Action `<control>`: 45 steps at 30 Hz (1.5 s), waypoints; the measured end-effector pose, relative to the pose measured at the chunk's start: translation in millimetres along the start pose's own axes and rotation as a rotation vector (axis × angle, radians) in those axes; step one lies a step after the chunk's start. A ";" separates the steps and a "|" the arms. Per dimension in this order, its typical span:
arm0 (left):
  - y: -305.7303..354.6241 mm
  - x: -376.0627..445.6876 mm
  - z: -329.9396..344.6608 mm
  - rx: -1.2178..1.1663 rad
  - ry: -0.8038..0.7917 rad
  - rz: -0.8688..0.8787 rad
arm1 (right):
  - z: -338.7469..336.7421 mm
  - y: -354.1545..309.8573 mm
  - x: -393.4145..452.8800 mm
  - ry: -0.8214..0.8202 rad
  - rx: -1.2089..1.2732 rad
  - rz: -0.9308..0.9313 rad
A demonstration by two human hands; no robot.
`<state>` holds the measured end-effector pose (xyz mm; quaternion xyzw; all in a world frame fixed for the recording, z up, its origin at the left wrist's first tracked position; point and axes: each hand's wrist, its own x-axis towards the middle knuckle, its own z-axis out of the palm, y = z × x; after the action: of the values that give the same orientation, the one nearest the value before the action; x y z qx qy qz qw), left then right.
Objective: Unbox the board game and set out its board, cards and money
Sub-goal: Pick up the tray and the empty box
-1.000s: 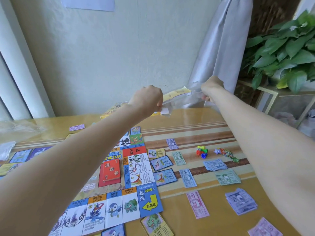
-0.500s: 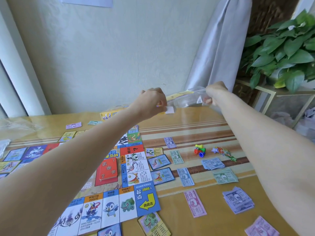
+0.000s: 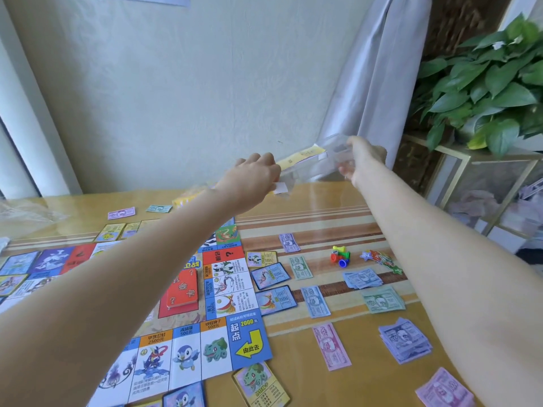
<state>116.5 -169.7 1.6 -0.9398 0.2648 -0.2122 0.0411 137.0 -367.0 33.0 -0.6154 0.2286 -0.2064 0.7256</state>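
Clear plastic bag (image 3: 316,163), yellow slip inside: held above the bench (image 3: 308,207) at 12 o'clock, left hand (image 3: 254,179) and right hand (image 3: 363,160) each gripping one end. Board (image 3: 223,292): flat, 7 o'clock.

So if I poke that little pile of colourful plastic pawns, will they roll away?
Probably a bit. The pawns look small and light, so a poke should scatter them. Some seem to lie on their sides, and their rounded bodies could roll on the glossy table, likely curving, since their bases look wider.
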 end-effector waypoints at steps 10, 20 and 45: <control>17.1 4.9 -9.3 0.270 -0.020 0.072 | 28.6 18.7 -12.3 -0.111 0.195 0.346; 29.2 4.7 -21.1 0.325 -0.009 0.093 | 41.1 29.0 -23.8 -0.439 0.162 0.360; -46.6 5.1 -11.6 -1.092 -0.224 -0.755 | 31.9 30.7 -2.4 -0.506 0.164 0.192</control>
<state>137.9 -132.0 22.9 -0.8702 -0.0186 0.0510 -0.4897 154.3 -335.3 7.3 -0.5620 0.0802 0.0058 0.8232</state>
